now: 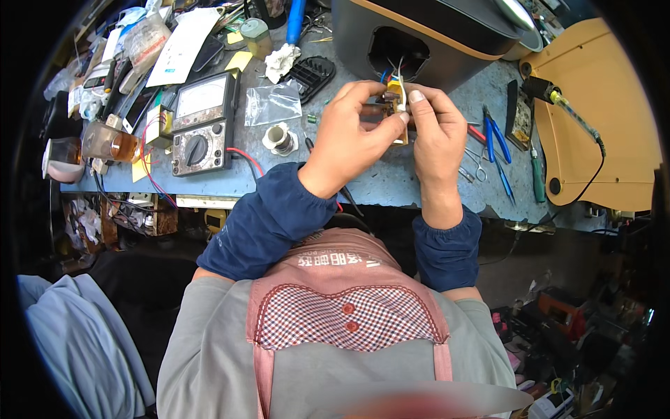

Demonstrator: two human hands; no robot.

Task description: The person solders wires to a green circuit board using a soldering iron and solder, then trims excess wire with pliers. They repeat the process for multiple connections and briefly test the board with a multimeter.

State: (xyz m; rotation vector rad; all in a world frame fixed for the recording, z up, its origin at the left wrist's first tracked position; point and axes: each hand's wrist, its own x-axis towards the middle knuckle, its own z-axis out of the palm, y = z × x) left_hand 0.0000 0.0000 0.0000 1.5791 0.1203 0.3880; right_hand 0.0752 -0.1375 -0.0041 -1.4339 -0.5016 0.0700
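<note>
My left hand (352,136) and my right hand (440,140) both grip a small circuit board (399,138) with a yellow-wrapped component and wires, held upright over the blue bench. My left thumb lies on its face, and my right thumb is at its upper right. Wires rise from it toward the opening (398,50) of a dark appliance (436,24) with an orange band. Just left of my left hand lie a metal fitting (280,140) and a clear plastic bag (271,105). My fingertips partly hide the board.
An analog multimeter (202,122) with red and black leads sits left, among papers, jars (112,143) and clutter. Blue pliers (497,133), scissors (474,164), tweezers (506,181) and a green screwdriver (537,174) lie right. A soldering iron (572,112) rests by a tan panel (614,70).
</note>
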